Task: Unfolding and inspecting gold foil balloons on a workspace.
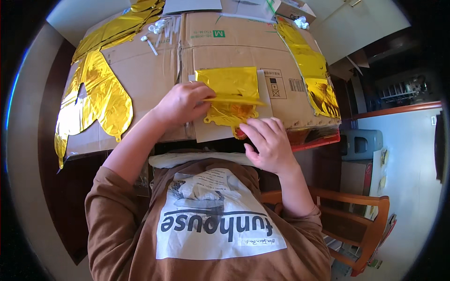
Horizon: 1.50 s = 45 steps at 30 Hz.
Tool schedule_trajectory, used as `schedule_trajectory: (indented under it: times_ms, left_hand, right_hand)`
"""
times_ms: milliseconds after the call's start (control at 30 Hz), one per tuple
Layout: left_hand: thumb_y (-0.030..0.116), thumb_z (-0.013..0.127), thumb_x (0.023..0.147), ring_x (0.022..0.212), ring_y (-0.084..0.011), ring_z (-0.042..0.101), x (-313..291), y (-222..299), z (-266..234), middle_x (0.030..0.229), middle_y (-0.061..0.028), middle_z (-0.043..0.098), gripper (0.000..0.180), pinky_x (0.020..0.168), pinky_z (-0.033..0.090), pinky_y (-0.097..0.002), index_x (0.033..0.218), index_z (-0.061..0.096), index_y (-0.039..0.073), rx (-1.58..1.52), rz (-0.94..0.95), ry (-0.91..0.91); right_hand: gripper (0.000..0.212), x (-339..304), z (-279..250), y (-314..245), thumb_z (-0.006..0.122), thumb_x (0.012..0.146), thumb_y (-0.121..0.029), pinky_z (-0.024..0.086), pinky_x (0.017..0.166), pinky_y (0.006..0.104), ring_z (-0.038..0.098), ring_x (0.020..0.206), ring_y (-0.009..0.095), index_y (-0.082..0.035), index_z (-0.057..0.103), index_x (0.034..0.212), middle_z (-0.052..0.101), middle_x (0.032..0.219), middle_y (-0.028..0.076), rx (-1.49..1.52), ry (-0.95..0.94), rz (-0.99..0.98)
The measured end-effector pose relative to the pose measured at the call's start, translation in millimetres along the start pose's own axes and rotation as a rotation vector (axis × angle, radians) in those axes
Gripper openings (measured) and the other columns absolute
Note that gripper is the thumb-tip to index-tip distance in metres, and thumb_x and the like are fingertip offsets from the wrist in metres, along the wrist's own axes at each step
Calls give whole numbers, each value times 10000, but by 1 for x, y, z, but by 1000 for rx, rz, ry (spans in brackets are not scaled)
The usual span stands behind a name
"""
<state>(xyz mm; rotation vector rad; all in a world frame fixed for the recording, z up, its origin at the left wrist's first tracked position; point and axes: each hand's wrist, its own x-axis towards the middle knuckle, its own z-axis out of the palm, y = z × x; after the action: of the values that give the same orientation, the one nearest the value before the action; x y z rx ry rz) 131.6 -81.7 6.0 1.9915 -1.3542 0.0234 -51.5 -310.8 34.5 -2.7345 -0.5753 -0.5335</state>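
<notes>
A flat gold foil balloon [228, 81] lies partly folded on a white sheet [212, 134] in front of me. One flap of it stands up as a narrow raised edge across the middle. My left hand [190, 102] is closed on the left end of this flap, its fingertips partly hidden. At the balloon's near edge, small tabs stick out toward me. My right hand [271, 143] is by the lowest tab, fingertips touching or just over the foil. Its thumb stands apart from the fingers, and nothing shows gripped between them.
Brown cardboard [140, 86] covers the table. Other gold foil balloons lie at the left [110, 100] and right [309, 61]. White sticks [172, 29] and small white pieces lie at the back. A wooden chair [351, 203] stands at my right, with a grey-blue stool [363, 144] beyond it.
</notes>
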Motion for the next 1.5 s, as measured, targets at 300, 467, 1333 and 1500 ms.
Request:
schedule_trajectory:
  times_ms: [300,467,1333,1500]
  left_hand:
    - [123,693,849,794,-361,691,17,-5,-9,889,-176,709,195,731,567,-416,1000,698,0,-11,-75,20]
    - [143,695,883,747,-344,691,22,0,-16,891,-175,716,203,680,568,-388,1023,697,-5,-31,-131,2]
    - [173,658,975,704,-45,505,53,-23,-38,774,4,622,233,608,448,-249,1068,686,-39,-323,-407,4]
    - [158,647,981,702,-49,491,57,-23,-38,782,11,610,225,606,443,-249,1074,685,-43,-373,-407,-1]
  right_hand:
    - [232,3,15,29,776,748,-64,484,825,402,618,925,249,-64,709,970,648,1011,60,93,-33,5]
    - [140,14,12,34,756,800,-57,520,761,374,654,832,260,-66,695,925,668,930,62,196,57,57]
    - [192,102,74,55,718,850,-147,535,738,481,684,711,334,-60,658,1010,701,811,118,-51,237,406]
    - [326,82,58,48,694,858,-209,416,1008,517,628,1084,317,-22,650,1121,716,1054,131,-53,143,31]
